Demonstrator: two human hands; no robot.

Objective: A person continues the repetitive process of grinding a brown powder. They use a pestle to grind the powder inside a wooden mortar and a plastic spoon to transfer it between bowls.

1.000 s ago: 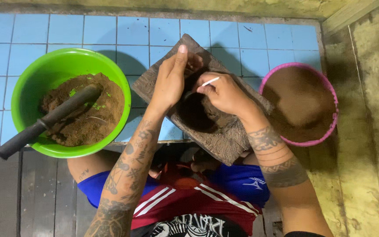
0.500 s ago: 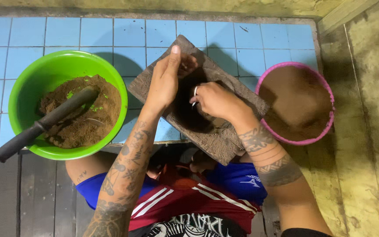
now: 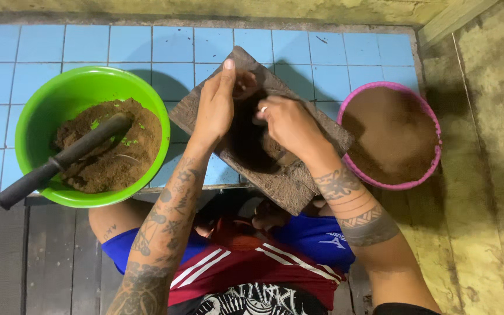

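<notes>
At the centre of the frame a small white object is pinched in the right hand, fingers curled, over the dark hollow of a grey stone slab. The left hand is laid flat on the slab's upper edge, fingers pressed together and extended. Filling or scraping the hollow seems to be in hand; steady bracing is called for next. A green bowl of brown powder with a black-handled tool sits left on the tiled surface, a pink bowl right.
</notes>
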